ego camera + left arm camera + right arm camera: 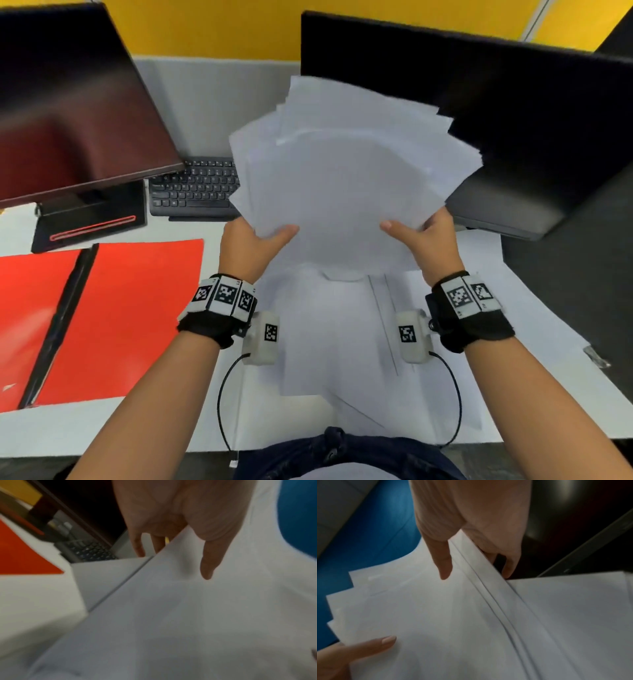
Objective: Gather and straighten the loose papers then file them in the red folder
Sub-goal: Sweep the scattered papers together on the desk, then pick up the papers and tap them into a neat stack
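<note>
A fanned, uneven stack of white papers [342,164] is held up above the desk, its far corners splayed. My left hand [255,240] pinches the stack's lower left edge, thumb on top and fingers underneath. My right hand [424,236] pinches the lower right edge the same way. In the left wrist view the thumb lies on the papers [188,608], and in the right wrist view the offset sheet edges [488,615] show. More white sheets [342,342] lie flat on the desk below. The red folder [120,318] lies open at the left with a black spine.
A dark monitor [68,113] on a stand is at the back left, a second one [496,113] at the back right. A black keyboard [195,186] sits between them. A small metal clip [596,356] lies at the right desk edge.
</note>
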`<state>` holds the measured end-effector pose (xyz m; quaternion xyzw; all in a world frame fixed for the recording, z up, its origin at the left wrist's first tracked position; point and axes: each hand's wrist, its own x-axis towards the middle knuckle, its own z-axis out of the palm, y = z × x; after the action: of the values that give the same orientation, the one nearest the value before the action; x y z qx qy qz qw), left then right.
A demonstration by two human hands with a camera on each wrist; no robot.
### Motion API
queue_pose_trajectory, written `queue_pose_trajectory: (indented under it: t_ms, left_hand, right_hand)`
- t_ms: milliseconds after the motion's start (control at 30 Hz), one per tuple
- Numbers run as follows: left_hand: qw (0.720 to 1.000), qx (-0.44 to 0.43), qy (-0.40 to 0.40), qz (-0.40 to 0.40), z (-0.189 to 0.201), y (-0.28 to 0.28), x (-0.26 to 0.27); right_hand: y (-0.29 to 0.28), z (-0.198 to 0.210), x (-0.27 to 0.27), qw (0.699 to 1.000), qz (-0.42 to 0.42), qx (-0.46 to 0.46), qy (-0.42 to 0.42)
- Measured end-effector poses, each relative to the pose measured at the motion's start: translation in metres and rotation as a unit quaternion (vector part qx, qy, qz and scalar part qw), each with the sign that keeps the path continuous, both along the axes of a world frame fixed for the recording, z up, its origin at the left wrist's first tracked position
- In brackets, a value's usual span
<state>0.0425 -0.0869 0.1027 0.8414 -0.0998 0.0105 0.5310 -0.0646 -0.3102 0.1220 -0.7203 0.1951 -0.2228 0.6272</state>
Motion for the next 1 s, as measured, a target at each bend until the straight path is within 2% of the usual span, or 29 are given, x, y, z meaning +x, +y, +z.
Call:
queue_pose_trajectory:
  t_ms: [67, 233, 333, 433, 533, 633, 767, 867, 1000]
  left_hand:
    - [0.999, -0.002, 0.045, -0.016, -0.009, 0.003, 0.002]
    - [0.984, -0.109, 0.144, -0.012, -0.018, 0.003, 0.004]
    - [0.98, -0.151, 0.128, 0.014, -0.015, -0.004, 0.004]
    - [0.984, -0.165, 0.058, 0.043, -0.004, -0.01, 0.005]
    - [0.976, -0.198, 0.033, 0.078, 0.01, -0.011, 0.006]
    - [0.973, -0.217, 0.038, 0.074, 0.019, -0.009, 0.01]
    - [0.979, -0.192, 0.053, 0.047, 0.015, -0.003, 0.015]
    - [0.978, -0.182, 0.097, 0.024, 0.002, 0.002, 0.014]
    - [0.976, -0.168, 0.135, 0.024, -0.016, 0.009, 0.012]
  right_hand:
    - [0.001, -0.01, -0.003, 0.999, 0.02, -0.005, 0.029]
    - [0.008, -0.03, -0.001, 0.999, 0.021, 0.0, 0.048]
    - [0.014, -0.031, 0.006, 0.999, -0.014, -0.024, 0.033]
    - [0.016, -0.024, 0.011, 0.997, -0.048, -0.056, 0.002]
    - [0.01, -0.021, 0.014, 0.99, -0.026, -0.134, 0.028]
    - [0.003, -0.029, 0.011, 0.963, -0.021, -0.246, 0.103]
    - [0.0, -0.038, 0.006, 0.939, -0.059, -0.323, 0.098]
    - [-0.002, -0.046, 0.005, 0.939, -0.088, -0.324, 0.081]
    - [-0.004, -0.053, 0.002, 0.945, -0.067, -0.301, 0.107]
